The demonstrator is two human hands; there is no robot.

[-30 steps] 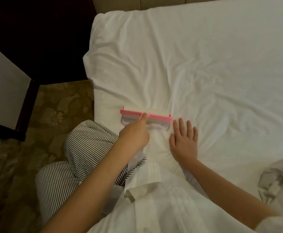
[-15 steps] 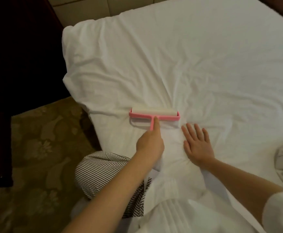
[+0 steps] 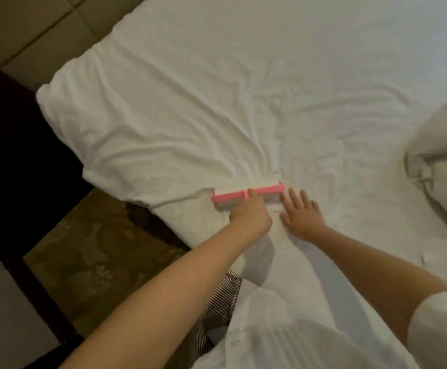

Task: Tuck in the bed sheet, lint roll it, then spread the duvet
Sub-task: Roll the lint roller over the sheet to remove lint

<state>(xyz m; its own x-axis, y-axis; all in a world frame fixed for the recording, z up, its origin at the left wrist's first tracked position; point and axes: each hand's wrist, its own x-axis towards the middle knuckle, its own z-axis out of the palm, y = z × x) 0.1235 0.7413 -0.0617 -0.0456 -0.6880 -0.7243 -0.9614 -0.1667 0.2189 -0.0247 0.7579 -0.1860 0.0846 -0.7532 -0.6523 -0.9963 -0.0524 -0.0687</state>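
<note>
Padded beige panelling (image 3: 31, 25), split by dark seams, fills the corner at 11 o'clock. At 9 o'clock stands a dark wooden piece of furniture (image 3: 9, 161) (too shadowed to tell what kind). An olive carpet (image 3: 92, 262) with a pale floral pattern spreads at 7 o'clock. A pale grey panel (image 3: 1, 323) edged by a dark frame sits just beside it at 8 o'clock. Black-and-white striped fabric (image 3: 218, 304) shows near 6 o'clock, touching a white garment (image 3: 270, 336).

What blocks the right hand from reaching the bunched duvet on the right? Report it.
Probably nothing, so likely yes: the right hand lies flat and empty on the sheet, with only bare sheet between it and the duvet.
</note>
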